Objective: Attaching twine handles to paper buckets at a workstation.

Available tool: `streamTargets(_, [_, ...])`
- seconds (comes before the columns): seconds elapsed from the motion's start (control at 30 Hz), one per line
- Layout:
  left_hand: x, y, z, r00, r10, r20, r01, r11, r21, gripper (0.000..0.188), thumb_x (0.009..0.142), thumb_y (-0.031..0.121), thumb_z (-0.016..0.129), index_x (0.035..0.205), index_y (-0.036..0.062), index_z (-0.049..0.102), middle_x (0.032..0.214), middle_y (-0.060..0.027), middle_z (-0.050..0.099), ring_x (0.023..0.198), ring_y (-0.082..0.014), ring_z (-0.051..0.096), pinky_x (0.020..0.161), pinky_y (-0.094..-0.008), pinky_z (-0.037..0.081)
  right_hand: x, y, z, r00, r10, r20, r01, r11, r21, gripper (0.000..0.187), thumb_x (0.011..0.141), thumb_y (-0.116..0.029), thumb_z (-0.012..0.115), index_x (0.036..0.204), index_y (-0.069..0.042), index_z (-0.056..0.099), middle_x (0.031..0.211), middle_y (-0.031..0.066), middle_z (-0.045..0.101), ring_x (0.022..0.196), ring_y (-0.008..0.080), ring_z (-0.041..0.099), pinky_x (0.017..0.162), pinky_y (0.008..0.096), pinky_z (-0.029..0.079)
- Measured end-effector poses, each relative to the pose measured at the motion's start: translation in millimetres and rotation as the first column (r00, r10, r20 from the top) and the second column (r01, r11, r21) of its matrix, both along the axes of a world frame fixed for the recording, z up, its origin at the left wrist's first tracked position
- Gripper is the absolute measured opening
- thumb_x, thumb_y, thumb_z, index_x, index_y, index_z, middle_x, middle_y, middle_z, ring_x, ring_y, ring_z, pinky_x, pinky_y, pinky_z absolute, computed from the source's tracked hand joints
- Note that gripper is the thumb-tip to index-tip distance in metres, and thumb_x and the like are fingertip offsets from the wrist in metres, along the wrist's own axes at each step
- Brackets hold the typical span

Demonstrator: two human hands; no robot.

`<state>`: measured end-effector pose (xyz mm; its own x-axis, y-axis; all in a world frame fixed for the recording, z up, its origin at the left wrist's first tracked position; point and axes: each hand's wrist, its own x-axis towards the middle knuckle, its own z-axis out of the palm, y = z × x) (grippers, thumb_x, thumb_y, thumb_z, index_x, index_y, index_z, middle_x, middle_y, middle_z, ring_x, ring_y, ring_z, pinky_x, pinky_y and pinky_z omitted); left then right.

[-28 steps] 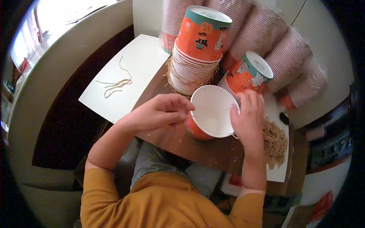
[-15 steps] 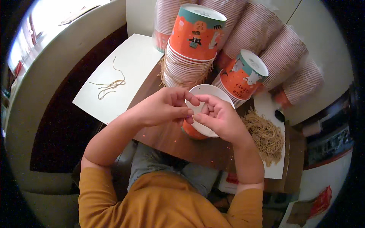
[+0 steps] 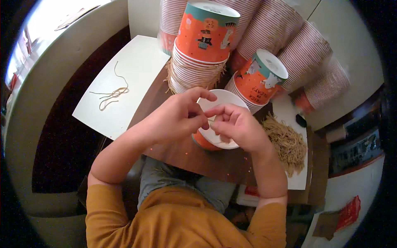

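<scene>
Over an open paper bucket [image 3: 225,96], white inside and orange outside, both my hands meet. A thin pale string [image 3: 211,120] shows between their fingertips; most of it is hidden. My left hand [image 3: 182,113] pinches it with thumb and bent fingers, its index finger raised. My right hand [image 3: 240,126] has thumb and fingertips pressed together on it. Just behind stands a tall stack of upside-down buckets [image 3: 204,39], orange and green, with strings hanging around its rims. A shorter stack of upside-down buckets [image 3: 260,78] leans to the right.
A heap of tan strings [image 3: 285,144] lies on a white board at the right, with a small black object [image 3: 301,120] behind it. Several loose strings [image 3: 113,95] rest on the left white board [image 3: 136,53]. Tall wrapped bucket stacks [image 3: 269,33] line the back of the brown table [image 3: 165,146].
The fingertips have shifted, and a bit of string now shows between them. My left index finger has lifted a little. The whole view has moved slightly.
</scene>
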<state>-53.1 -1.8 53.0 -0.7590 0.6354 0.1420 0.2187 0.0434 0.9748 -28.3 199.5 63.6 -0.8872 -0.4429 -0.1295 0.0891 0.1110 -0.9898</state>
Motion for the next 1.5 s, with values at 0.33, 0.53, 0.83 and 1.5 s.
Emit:
streamTargets(0.33, [-90.8, -1.7, -69.4, 0.947, 0.279, -0.159, -0.299, 0.947, -0.114, 0.023, 0.086, 0.004, 0.057, 0.107, -0.0026, 0.06, 0.094, -0.0075, 0.065, 0.087, -0.0125, 0.06, 0.08, -0.0275, 0.049, -52.8, 22.4, -36.0, 0.887, -0.183, -0.423, 0.315, 0.911, 0.267, 0.01, 0.083, -0.01, 0.063, 0.084, 0.0, 0.064, 0.073, -0.0041, 0.059, 0.064, 0.0026, 0.05, 0.056, 0.0209, 0.041])
streamTargets(0.53, [-79.6, 30.7, -92.7, 0.988, 0.138, -0.064, -0.136, 0.99, 0.036, 0.024, 0.09, 0.008, 0.055, 0.111, -0.0036, 0.059, 0.094, -0.0042, 0.064, 0.086, -0.0098, 0.059, 0.077, -0.0243, 0.049, -68.1, 37.7, -55.5, 0.906, -0.146, -0.397, 0.327, 0.837, 0.438, 0.012, 0.081, -0.012, 0.064, 0.081, 0.0, 0.064, 0.068, -0.0037, 0.058, 0.061, 0.003, 0.05, 0.054, 0.021, 0.04])
streamTargets(0.83, [-15.7, 37.1, -86.4, 0.998, 0.066, -0.007, -0.066, 0.998, 0.021, 0.03, 0.085, 0.003, 0.056, 0.114, -0.0041, 0.057, 0.103, -0.0125, 0.064, 0.093, -0.0151, 0.062, 0.08, -0.0278, 0.05, -21.5, 39.5, -29.8, 0.952, -0.059, -0.3, 0.207, 0.848, 0.487, 0.013, 0.08, -0.013, 0.063, 0.084, -0.001, 0.065, 0.077, 0.0008, 0.063, 0.07, 0.0068, 0.055, 0.064, 0.0241, 0.046])
streamTargets(1.5, [23.4, 36.2, -89.4, 0.98, 0.163, -0.116, -0.167, 0.985, -0.027, 0.039, 0.078, 0.003, 0.067, 0.115, -0.0009, 0.057, 0.104, -0.0083, 0.063, 0.089, -0.0143, 0.06, 0.077, -0.0262, 0.049, 8.3, 60.2, -36.6, 0.982, -0.035, -0.184, 0.104, 0.921, 0.376, 0.013, 0.081, -0.012, 0.059, 0.084, 0.0, 0.062, 0.078, 0.0078, 0.065, 0.072, 0.0127, 0.06, 0.066, 0.0292, 0.049])
